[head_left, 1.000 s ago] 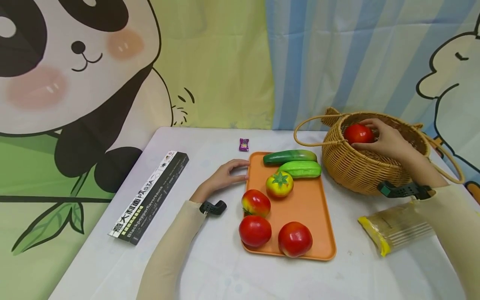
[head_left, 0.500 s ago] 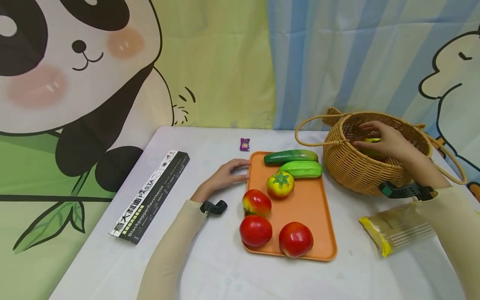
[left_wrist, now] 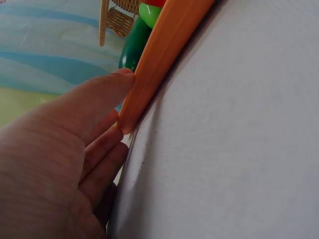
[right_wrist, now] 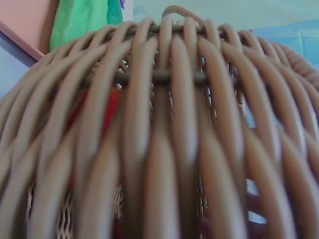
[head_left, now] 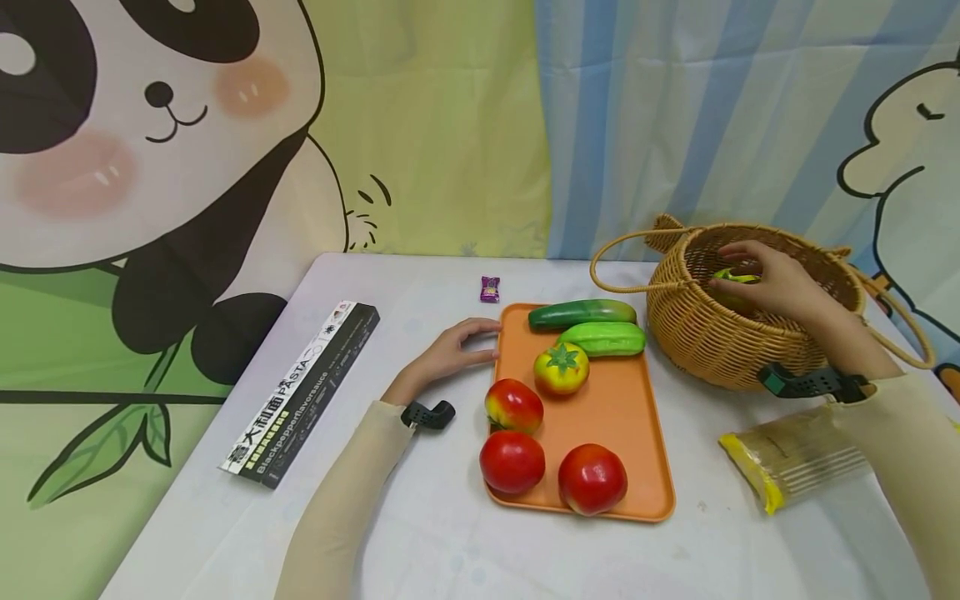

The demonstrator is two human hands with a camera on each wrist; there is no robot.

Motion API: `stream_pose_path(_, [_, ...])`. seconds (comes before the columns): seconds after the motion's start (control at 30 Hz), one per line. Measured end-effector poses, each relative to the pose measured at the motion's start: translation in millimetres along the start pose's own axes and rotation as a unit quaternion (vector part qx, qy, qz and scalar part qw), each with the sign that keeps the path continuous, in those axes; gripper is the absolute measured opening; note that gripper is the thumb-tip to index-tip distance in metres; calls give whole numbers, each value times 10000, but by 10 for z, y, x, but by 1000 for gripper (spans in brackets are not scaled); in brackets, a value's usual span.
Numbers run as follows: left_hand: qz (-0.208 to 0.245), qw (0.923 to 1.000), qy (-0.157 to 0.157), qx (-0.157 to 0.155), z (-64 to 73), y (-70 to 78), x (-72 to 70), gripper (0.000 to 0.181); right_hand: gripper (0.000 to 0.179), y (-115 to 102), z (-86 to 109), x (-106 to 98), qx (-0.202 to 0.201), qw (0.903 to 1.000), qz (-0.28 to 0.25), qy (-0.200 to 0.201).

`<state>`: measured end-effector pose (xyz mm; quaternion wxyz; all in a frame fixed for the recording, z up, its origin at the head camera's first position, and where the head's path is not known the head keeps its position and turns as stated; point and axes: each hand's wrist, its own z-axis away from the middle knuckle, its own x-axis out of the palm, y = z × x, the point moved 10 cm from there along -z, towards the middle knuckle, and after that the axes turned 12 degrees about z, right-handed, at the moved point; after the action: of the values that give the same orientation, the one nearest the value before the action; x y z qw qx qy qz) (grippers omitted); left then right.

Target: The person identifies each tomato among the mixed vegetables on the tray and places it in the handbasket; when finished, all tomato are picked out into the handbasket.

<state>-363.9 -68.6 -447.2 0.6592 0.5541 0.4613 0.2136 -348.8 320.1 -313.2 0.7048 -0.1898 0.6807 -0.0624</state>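
Note:
My right hand [head_left: 768, 279] reaches over the rim into the wicker basket [head_left: 720, 350], thumb and fingers spread apart. Just below them, inside, lies a round yellow-green fruit [head_left: 737, 275], partly hidden by the thumb. In the right wrist view the basket weave [right_wrist: 164, 149] fills the picture, and something red [right_wrist: 107, 109] shows through its gaps. My left hand [head_left: 455, 350] touches the left edge of the orange tray [head_left: 600, 400]. The left wrist view has its thumb [left_wrist: 107, 94] against the tray rim [left_wrist: 154, 69], the other fingers extended below.
On the tray lie a dark green cucumber [head_left: 581, 313], a light green ridged vegetable [head_left: 603, 339], a yellow tomato [head_left: 561, 369] and several red fruits [head_left: 592, 479]. Around it are a purple candy [head_left: 490, 289], a pasta box [head_left: 300, 396] and a pasta pack [head_left: 795, 458].
The red round fruit that was in my right hand has left its fingers, and a yellow-green one now shows lower in the basket. My right hand hovers almost where it was; the left is still.

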Motion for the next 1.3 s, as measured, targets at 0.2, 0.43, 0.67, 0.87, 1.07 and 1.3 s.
stream_pose_path(0.2, [-53,10000,27,17,6,-11,-14,51,57,-79,18,-70,-74,9990,20,451])
stream_pose_path(0.43, [-58,10000,-9,-5,12,-11,2,52,41,-176,119,-185,-270,9933,92,1121])
stream_pose_path(0.67, [-89,10000,6,-3,0,-25,-3,51,35,-254,192,-243,-393,9878,60,1507])
stream_pose_path(0.87, [-49,10000,8,-37,1,-30,-6,52,31,-354,211,-271,-609,9817,100,1804])
stream_pose_path(1.07, [24,10000,28,24,-14,-33,-12,51,29,-485,257,-296,-843,9738,-10,2112])
stream_pose_path(1.3, [211,9993,20,322,-14,48,2,50,21,-716,371,-374,-1444,9487,-310,2795])
